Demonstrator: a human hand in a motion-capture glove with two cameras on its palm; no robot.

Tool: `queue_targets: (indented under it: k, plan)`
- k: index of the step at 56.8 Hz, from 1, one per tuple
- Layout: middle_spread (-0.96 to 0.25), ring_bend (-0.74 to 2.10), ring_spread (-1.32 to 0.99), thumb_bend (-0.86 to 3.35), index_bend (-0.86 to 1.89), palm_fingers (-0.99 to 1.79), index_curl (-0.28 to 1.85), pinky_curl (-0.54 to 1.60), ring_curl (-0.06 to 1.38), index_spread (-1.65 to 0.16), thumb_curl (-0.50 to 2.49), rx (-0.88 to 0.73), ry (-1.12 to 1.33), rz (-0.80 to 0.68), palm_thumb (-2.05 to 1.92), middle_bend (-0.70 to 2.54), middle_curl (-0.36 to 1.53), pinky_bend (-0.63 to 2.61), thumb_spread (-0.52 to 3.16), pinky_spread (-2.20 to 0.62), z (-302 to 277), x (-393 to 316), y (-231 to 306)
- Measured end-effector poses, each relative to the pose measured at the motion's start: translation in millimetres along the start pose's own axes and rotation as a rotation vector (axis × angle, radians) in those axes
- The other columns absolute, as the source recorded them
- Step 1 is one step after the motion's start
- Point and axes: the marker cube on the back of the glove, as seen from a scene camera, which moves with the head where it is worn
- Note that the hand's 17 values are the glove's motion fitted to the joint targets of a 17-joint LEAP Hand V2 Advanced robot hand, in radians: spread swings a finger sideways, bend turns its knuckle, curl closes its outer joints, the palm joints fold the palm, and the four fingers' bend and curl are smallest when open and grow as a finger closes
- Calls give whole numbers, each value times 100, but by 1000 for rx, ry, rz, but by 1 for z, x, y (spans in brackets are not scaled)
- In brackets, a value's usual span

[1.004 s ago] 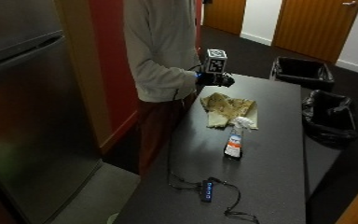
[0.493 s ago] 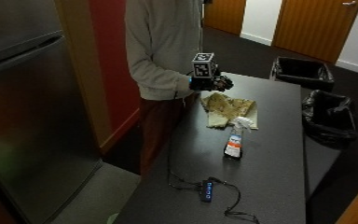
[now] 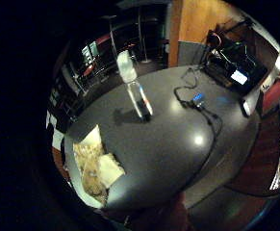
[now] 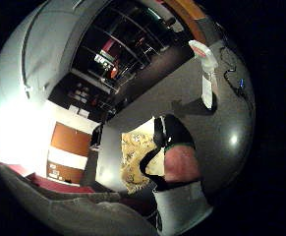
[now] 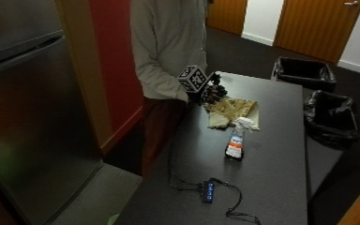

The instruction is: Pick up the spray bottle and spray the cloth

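On the dark table (image 5: 273, 187) I see the spray bottle (image 5: 236, 138) standing upright near the middle, its white trigger head up and nothing touching it; beyond it, toward the far end where the person stands, lies the cloth (image 5: 233, 111), a crumpled yellowish patterned piece with a paler fold on one side; bottle and cloth sit near each other but apart. My gloved right hand (image 5: 211, 93) hovers above the table's near-left corner, just beside the cloth's edge, well short of the bottle; from the outside view its fingers look loosely curled and the grip holds nothing. From the thumb side palm view the thumb (image 4: 174, 152) shows in front of the cloth (image 4: 135, 162), with the spray bottle (image 4: 207, 73) standing farther out on the table (image 4: 221, 128); the little finger side palm view gives the cloth (image 3: 96, 166) at the table's edge and the spray bottle (image 3: 135, 91) upright farther along it. Toward the near end of the table lies a small hub with blue lights (image 5: 207, 192) and its cable trailing across the top; two black bins (image 5: 304, 72) stand on the floor past the table's far side.
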Motion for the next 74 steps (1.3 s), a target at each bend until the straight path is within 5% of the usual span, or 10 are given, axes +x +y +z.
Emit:
queue_targets:
  k: [44, 74]
  plan:
    - [-4, 44, 0, -3, 12, 23, 20, 35, 31, -26, 46, 212, -492, 491, 74, 29, 38, 37, 97, 13, 89, 46, -52]
    - [-7, 47, -2, -2, 12, 33, 21, 35, 31, -25, 48, 203, -641, 637, 82, 29, 38, 36, 90, 12, 148, 51, -88]
